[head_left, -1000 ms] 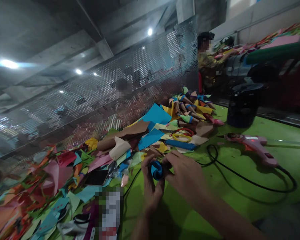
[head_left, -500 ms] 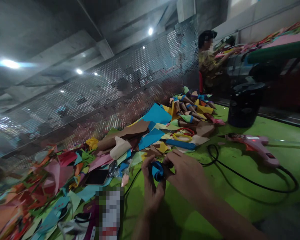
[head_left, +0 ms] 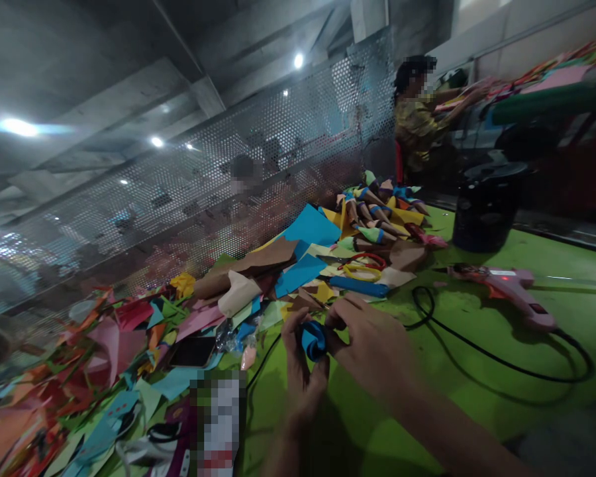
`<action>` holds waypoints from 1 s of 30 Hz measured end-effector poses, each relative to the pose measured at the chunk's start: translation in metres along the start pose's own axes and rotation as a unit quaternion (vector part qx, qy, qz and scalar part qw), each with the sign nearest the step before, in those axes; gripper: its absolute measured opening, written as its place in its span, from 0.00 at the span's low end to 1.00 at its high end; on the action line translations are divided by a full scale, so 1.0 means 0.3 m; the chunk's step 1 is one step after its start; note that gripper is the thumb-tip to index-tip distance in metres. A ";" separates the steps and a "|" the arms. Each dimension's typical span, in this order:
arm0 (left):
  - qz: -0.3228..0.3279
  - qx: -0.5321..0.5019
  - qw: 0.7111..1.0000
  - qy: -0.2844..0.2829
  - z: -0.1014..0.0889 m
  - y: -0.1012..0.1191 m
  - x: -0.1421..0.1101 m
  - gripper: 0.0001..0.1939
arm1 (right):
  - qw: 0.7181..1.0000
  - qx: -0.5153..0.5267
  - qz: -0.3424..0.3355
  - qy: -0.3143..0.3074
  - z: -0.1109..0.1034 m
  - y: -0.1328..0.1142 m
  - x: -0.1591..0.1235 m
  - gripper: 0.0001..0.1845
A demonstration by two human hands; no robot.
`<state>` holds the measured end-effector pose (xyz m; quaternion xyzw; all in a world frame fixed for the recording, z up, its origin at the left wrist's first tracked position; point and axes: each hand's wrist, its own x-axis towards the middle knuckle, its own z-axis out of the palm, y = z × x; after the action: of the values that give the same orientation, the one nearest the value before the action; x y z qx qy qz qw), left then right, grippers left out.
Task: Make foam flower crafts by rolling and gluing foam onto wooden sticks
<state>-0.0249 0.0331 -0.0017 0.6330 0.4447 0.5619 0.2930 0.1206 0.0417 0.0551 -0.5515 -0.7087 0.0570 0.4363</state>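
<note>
Between my two hands is a small blue rolled piece [head_left: 312, 340], its coiled end facing me; whether it is paper or felt I cannot tell. My left hand [head_left: 300, 381] curls around its left side, with the fingers above and the thumb below. At the right edge of the roll, my right hand [head_left: 372, 344] pinches with thumb and fingertips. A dark bit shows by those fingertips, too small to make out. Just beyond my hands lie red-handled and yellow-handled scissors [head_left: 362, 273] and a blue cylindrical tool [head_left: 359, 287].
A pink glue gun [head_left: 519, 291] rests at right on the green table [head_left: 477, 424], its black cord [head_left: 496, 371] looping toward my right hand. Cone-shaped pieces [head_left: 377, 212] pile up behind. Coloured scraps [head_left: 104, 351] and a phone [head_left: 193, 352] lie left. A person [head_left: 420, 119] works beyond a dark bucket [head_left: 487, 209].
The blue roll has turned slightly and shifted a little right between my fingers. Both hands keep their grip. The person in the background has raised and stretched their arms further.
</note>
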 end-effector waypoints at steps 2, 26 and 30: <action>0.001 0.001 1.000 -0.001 0.000 -0.002 0.001 0.27 | 1.000 -0.001 -0.006 0.005 -0.002 -0.001 0.001 0.06; 0.001 -0.051 0.998 0.029 0.003 -0.038 0.019 0.26 | 0.986 0.147 0.015 -0.073 0.017 0.041 0.015 0.04; -0.003 -0.047 0.999 0.021 0.001 -0.035 0.015 0.26 | 0.988 0.134 0.019 -0.069 0.017 0.041 0.019 0.05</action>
<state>-0.0272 0.0416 -0.0089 0.6051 0.4253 0.5950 0.3146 0.1259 0.0533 0.0482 -0.4959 -0.7126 0.1979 0.4551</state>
